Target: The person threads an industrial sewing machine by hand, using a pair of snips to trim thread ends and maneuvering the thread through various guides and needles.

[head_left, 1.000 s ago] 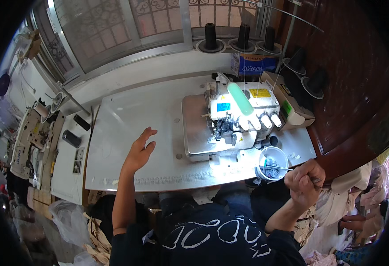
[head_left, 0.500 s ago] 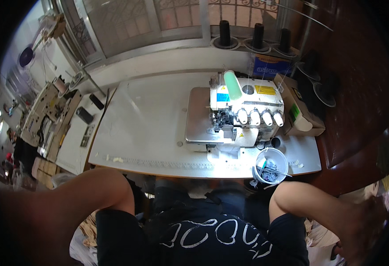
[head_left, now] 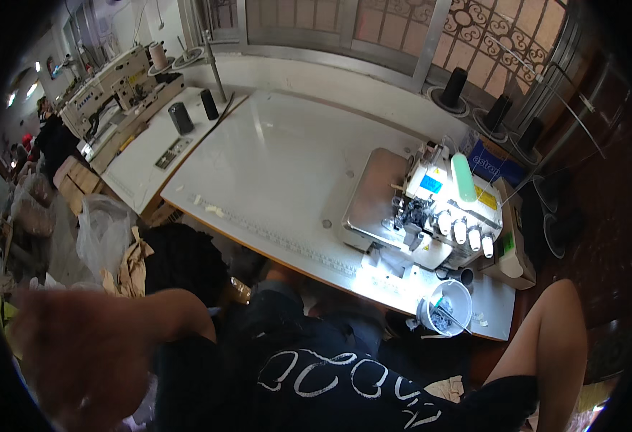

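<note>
My left arm bends at the lower left, and my left hand (head_left: 75,353) is a dark blur near the rim, its fingers impossible to make out. It is nearest to crumpled tan cloth (head_left: 134,266) and a heap of black cloth (head_left: 186,263). On the right, my bent right arm (head_left: 550,335) shows, but the right hand is outside the picture. An overlock sewing machine (head_left: 438,209) with a lit needle area stands on the white table (head_left: 273,165), touched by neither hand. A clear plastic tub (head_left: 449,308) holding thread scraps and a thin tool stands at the table's front edge.
Another sewing machine (head_left: 107,97) stands at the left, with dark thread spools (head_left: 181,117) on its table. Black thread cones (head_left: 454,88) line the sill at the back right. A cardboard box (head_left: 515,248) sits beside the overlock machine. Plastic bags (head_left: 104,227) lie at the left.
The view has turned left, so the table and machine appear tilted and further right. More of the left side shows. The right hand, dimly seen at the right rim before, has left the picture.
</note>
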Demonstrator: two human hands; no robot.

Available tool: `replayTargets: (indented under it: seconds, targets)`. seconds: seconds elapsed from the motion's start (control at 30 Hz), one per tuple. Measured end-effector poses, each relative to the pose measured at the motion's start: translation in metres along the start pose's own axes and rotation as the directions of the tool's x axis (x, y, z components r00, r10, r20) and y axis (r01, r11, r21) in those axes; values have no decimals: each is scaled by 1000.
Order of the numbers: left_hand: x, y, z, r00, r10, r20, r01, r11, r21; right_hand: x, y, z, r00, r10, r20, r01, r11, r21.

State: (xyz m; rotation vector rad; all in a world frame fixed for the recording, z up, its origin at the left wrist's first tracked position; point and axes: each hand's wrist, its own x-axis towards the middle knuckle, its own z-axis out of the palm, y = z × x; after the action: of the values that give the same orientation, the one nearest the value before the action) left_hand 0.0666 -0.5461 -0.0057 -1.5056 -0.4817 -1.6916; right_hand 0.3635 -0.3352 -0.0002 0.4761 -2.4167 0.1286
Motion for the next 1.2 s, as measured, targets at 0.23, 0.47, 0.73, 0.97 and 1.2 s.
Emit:
replayTargets:
  seconds: [0.23, 0.47, 0.73, 0.97, 1.2]
  targets:
    - [-133, -79, 57, 220, -576, 787, 963, 255, -83, 53, 26, 54, 957, 158, 242, -135, 985, -108]
    - [-214, -88, 53, 234, -399, 886, 942, -131, -308, 80, 31, 94, 872, 341, 352, -280, 936, -214]
    - [-229, -109, 40, 244, -422, 873, 927, -163, -338, 92, 29, 107, 807, 472, 354, -403, 880, -252]
    - [-245, -138, 3, -3, -790, 613, 898, -272, -347, 85, 32, 99, 830, 423, 363, -383, 906, -181]
    - [-235, -124, 0, 20, -815, 579, 953, -160, -259, 60, 12, 80, 915, 266, 303, -274, 961, -15]
